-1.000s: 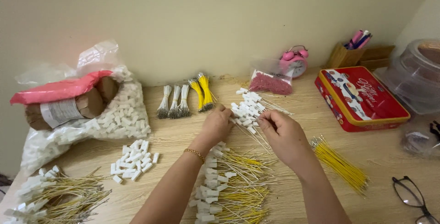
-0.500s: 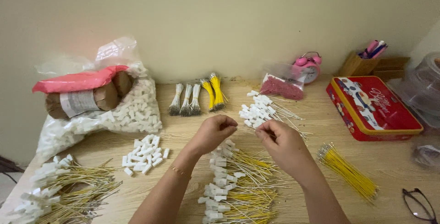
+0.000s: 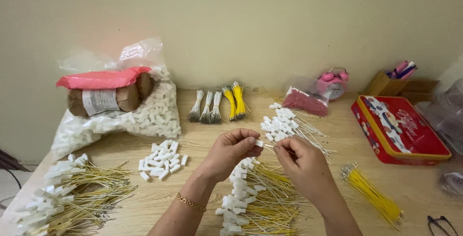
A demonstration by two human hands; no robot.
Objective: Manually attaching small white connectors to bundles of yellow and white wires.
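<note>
Head view: my left hand [image 3: 231, 150] pinches a small white plastic connector [image 3: 259, 143] between thumb and forefinger, and my right hand [image 3: 303, 161] is closed on the end of a thin wire [image 3: 271, 146] that meets the connector; both sit just above the near pile of finished yellow wires [image 3: 258, 197]. The connector looks light, rigid and smooth, so I judge it liable to slip or flick away; my grip on it is best taken across its flat sides, leaving the open end free. The wire looks fine and springy, likely to bend if held far back, so I would hold it close behind the tip. Relative to that near pile: loose white connectors [image 3: 161, 159] lie to its left, a bundle of white-wired pieces [image 3: 289, 127] lies beyond it, and loose yellow wires [image 3: 372, 195] lie to its right. A bag of connectors [image 3: 144, 118] stands farther left on the table [image 3: 193, 134], near the wall, and a red tin [image 3: 400, 130] rests farther right.
</note>
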